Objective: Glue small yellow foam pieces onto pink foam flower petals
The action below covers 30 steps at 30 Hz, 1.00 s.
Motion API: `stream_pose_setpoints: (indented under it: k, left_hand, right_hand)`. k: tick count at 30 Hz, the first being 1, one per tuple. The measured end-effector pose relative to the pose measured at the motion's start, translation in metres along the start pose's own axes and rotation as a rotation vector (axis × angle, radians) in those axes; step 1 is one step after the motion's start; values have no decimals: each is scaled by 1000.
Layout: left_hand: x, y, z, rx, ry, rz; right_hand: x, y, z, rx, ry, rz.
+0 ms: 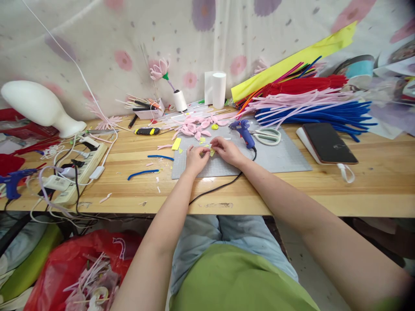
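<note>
Both hands meet over a grey cutting mat [285, 159] on the wooden table [372, 190]. My left hand [195, 158] and my right hand [228, 150] pinch a small yellow piece [212, 152] between their fingertips. A strip of yellow paper [176, 144] lies just left of them on the mat's corner. Pink petal pieces [194, 126] are heaped at the mat's far edge. A blue glue gun [244, 131] rests right of my right hand, its black cord running off the table's front edge.
White-handled scissors [268, 136] lie by the glue gun. A phone [329, 143] sits at right, before stacked pipe cleaners [311, 108]. Blue pipe cleaner bits [143, 173], a utility knife [147, 131] and a power strip [79, 172] lie left. A red bag [65, 272] sits on the floor.
</note>
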State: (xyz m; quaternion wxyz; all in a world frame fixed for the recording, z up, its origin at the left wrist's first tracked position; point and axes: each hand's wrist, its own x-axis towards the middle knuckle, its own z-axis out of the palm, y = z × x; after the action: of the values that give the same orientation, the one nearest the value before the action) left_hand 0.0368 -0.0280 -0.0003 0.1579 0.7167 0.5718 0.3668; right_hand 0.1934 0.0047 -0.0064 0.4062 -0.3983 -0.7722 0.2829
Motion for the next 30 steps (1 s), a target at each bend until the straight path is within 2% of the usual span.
stream_pose_setpoints:
  k: [6,11,15,21,30]
  left_hand:
    - [3,-7,2,-170,47,-98]
    - [6,-12,4,-332,50,-201]
    - [6,-12,5,-399,47,-254]
    - [6,-11,5,-440,42,-259]
    - [5,-13,5,-388,29,-247]
  right_hand:
    - [-4,-3,-2,31,-43,-59]
    - [-5,-8,3,-122,-33,-156]
    - [-2,-11,7,-216,-11,-180]
    - [-3,-13,5,-195,-10,-126]
    - [-3,-14,2,-89,13,-24]
